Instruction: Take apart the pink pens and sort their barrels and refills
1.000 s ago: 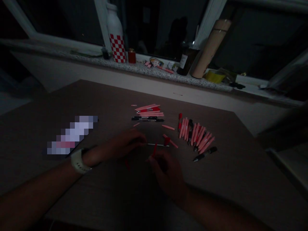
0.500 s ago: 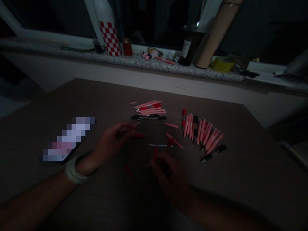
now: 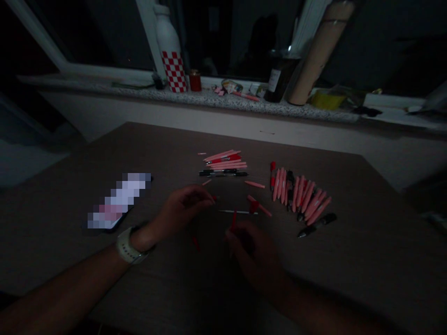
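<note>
My left hand (image 3: 186,205) reaches over the table with thumb and fingers pinched together at a small red pen part (image 3: 215,198), mostly hidden by the fingertips. Nearer to me, my right hand (image 3: 256,249) grips a red pen barrel (image 3: 233,219) that points up between thumb and index finger. Between the hands and slightly beyond lies a thin pen refill (image 3: 230,212). By its right end are a red piece (image 3: 254,206) and a pink pen barrel (image 3: 265,210). Another red piece (image 3: 196,243) rests below my left hand, in shadow.
Several pink, red and black pens (image 3: 296,190) lie in a row at right, with a black pen (image 3: 317,225) before them. Another pen group (image 3: 226,160) lies farther back. A phone (image 3: 120,200) is at left. Bottles, including a checkered one (image 3: 173,70), stand on the windowsill (image 3: 216,100).
My left fingertips have moved slightly right, over the small red pen part, and cover more of it. My right hand keeps its hold on the red barrel. The whole view has shifted a little.
</note>
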Available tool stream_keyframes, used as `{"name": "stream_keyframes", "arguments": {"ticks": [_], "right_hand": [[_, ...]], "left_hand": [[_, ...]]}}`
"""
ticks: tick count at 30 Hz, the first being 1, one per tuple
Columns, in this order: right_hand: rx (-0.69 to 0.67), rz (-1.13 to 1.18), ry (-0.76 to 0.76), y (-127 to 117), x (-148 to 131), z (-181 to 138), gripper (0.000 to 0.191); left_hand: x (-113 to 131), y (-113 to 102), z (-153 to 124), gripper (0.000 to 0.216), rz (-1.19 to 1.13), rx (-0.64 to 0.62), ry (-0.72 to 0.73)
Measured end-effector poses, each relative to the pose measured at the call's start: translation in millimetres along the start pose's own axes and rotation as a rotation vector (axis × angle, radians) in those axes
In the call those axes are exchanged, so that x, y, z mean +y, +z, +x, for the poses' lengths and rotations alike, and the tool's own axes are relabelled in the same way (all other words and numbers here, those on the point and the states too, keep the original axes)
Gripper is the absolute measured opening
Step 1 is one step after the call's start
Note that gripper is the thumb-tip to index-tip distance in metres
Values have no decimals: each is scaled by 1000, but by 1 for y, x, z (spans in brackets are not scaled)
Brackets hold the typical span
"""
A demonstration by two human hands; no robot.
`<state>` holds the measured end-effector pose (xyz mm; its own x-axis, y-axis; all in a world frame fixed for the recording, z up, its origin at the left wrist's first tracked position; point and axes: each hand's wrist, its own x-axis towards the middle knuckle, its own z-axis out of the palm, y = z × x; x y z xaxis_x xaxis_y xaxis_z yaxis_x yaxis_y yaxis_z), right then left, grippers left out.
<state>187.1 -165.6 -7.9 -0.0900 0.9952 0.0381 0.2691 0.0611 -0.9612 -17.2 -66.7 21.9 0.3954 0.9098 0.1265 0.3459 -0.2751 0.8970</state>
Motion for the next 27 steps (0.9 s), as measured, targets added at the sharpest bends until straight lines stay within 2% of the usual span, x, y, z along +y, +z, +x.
{"name": "stream_keyframes", "arguments": {"ticks": [4, 8, 22, 25, 27], "right_hand": [[-18, 44, 7, 1, 0, 2, 19], [-40, 72, 34, 1, -1, 3, 23], [-88, -33, 22, 1, -3, 7, 29], [-93, -21, 18, 1, -2, 7, 29], [-81, -11, 11, 1, -1, 7, 29]], "left_hand": [[-2, 5, -5, 17, 36, -143, 43], [-2, 8, -9, 14, 67, -173, 150], [-10, 8, -9, 11, 85, -332, 345], [-5, 2, -7, 12, 98, -387, 361], [2, -8, -6, 18, 136, -454, 319]]}}
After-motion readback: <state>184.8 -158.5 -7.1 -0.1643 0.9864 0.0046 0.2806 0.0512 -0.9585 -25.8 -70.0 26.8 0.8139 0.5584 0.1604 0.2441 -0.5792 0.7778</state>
